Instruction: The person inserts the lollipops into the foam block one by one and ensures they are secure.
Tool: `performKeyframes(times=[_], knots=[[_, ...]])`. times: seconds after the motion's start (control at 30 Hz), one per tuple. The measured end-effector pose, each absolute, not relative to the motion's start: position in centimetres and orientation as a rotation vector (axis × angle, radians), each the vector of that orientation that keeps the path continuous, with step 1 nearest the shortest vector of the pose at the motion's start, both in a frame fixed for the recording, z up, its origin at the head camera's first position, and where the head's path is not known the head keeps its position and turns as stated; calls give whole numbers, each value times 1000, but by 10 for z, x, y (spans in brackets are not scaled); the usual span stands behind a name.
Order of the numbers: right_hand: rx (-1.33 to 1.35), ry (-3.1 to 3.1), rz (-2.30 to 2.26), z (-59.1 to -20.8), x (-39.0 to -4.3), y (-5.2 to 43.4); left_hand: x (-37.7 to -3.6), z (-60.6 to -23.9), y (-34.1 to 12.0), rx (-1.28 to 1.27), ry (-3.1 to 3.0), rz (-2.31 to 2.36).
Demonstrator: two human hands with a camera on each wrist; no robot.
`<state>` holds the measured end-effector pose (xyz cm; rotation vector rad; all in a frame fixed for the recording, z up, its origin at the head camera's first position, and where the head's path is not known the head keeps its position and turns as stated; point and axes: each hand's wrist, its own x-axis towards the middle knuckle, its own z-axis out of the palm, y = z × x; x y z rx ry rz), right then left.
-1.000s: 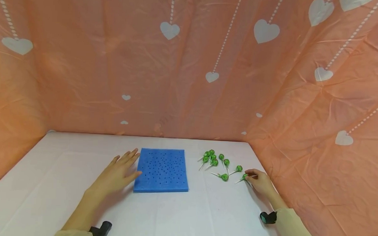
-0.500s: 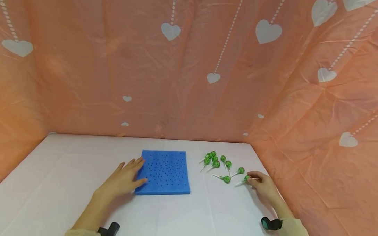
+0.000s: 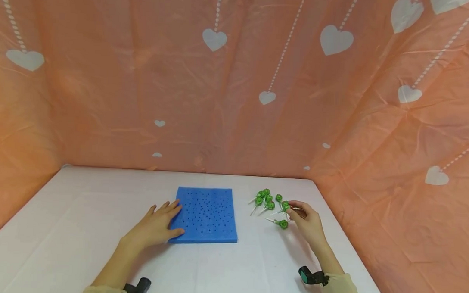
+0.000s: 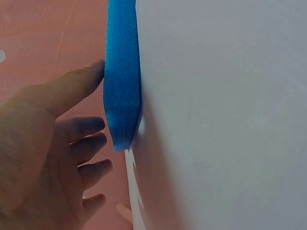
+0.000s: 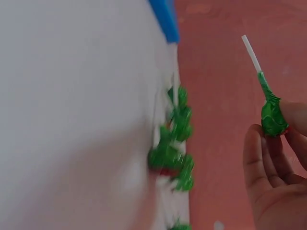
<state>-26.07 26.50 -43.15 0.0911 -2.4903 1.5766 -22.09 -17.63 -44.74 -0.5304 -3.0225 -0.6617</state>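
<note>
My right hand (image 3: 308, 224) is over the right part of the table, pinching a lollipop (image 5: 273, 117) by its green-wrapped head. Its white stick points up and away from the fingers in the right wrist view. Below, several more green lollipops (image 5: 165, 155) lie on the table. My left hand (image 3: 154, 225) is at the left edge of a blue foam board (image 3: 206, 214) dotted with small holes, its fingers spread. In the left wrist view the thumb tip meets the board's side, and the other fingers reach out beside it.
A cluster of green lollipops (image 3: 269, 206) lies right of the board, with a single lollipop (image 3: 282, 224) nearer the front. White cloth covers the table (image 3: 230, 271). An orange curtain with white hearts (image 3: 238, 138) encloses the back and sides.
My right hand has picked up the lollipop from the far right and carried it left, over the others. My left hand has moved right onto the board's left edge.
</note>
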Motion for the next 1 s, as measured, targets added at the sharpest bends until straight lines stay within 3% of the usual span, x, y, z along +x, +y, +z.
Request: performKeyframes(times=[0.6,1.0], knots=[[382,-2041,1813,-404,-285,161,-220,-447,-176,-489,-3068,-770],[494,-2069,1757,-407,-300,102,-221,-447,-175,-479,-3071,-766]])
